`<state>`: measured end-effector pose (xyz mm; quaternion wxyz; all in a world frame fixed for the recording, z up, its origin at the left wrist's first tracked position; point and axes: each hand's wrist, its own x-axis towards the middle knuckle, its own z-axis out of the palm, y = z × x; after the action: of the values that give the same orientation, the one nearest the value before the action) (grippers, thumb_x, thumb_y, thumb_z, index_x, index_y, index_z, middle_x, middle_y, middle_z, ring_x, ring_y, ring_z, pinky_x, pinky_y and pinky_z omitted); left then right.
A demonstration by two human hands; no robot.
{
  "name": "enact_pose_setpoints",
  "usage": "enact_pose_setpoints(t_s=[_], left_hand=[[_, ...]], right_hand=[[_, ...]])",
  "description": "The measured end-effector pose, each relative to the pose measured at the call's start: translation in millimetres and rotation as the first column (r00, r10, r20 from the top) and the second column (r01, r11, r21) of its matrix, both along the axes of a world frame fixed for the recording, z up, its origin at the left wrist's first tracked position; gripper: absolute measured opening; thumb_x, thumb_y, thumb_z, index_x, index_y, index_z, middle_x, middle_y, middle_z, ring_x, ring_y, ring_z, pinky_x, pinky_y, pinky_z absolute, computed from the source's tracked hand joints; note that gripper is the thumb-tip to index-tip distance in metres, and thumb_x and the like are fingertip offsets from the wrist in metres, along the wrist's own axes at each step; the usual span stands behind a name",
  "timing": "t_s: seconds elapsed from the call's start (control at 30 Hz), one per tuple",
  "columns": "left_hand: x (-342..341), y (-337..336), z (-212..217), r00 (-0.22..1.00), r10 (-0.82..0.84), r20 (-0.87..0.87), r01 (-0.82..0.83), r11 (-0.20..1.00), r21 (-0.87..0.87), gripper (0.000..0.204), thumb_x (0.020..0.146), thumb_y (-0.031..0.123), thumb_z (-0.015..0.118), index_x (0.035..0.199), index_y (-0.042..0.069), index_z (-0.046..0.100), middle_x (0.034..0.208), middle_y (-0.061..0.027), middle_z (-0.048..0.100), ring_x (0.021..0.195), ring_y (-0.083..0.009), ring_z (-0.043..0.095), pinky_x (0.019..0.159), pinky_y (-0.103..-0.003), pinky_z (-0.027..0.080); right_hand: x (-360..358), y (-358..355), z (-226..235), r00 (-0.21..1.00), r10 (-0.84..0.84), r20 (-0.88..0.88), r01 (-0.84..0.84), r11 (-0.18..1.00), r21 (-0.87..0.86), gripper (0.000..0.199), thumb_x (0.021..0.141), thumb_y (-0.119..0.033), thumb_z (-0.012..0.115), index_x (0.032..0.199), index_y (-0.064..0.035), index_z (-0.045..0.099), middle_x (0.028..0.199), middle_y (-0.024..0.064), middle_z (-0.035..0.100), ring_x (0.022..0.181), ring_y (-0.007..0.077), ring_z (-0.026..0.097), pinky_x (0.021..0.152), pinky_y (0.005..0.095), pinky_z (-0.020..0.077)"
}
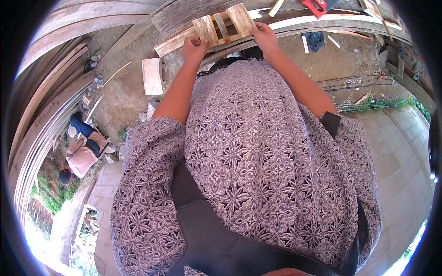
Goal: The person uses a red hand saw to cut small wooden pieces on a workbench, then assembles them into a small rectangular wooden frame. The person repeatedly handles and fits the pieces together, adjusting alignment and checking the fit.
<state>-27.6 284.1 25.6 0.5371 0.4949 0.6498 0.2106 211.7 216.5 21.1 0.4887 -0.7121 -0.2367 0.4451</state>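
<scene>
Both hands grasp a small slatted wooden frame resting on a long grey plank at the top of the view: the left hand grips its near left edge, and the right hand holds its right side. The wearer's patterned garment hides the ground below the forearms. A loose board lies on the dirt to the left, a red tool beyond the plank, and a blue rag to the right. A crouching person works far left.
</scene>
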Motion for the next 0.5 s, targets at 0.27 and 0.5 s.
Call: enact_pose_setpoints(t_s=[0.27,0.5], left_hand=[[-2,4,-13,0.963,-0.127,-0.236,0.177,0.962,0.206,0.057,0.076,0.028,0.083,0.119,0.003,0.056,0.097,-0.0137,0.070,0.085,-0.0265,0.070,0.076,-0.038,0.054],[5,6,0,0.932,-0.106,-0.347,0.261,0.861,0.437,0.062,0.073,0.023,0.083,0.125,0.005,0.055,0.091,-0.0119,0.069,0.084,-0.0278,0.070,0.076,-0.041,0.054]], right_hand=[[7,10,3,0.550,0.421,0.721,-0.318,0.904,-0.286,0.055,0.082,-0.030,0.065,0.133,-0.0105,0.060,0.116,0.0227,0.064,0.107,0.0397,0.065,0.090,0.0467,0.0547],[5,23,23,0.491,0.561,0.666,-0.440,0.820,-0.367,0.068,0.081,-0.031,0.066,0.146,-0.0182,0.048,0.124,0.0215,0.059,0.107,0.0389,0.064,0.091,0.0482,0.0543]])
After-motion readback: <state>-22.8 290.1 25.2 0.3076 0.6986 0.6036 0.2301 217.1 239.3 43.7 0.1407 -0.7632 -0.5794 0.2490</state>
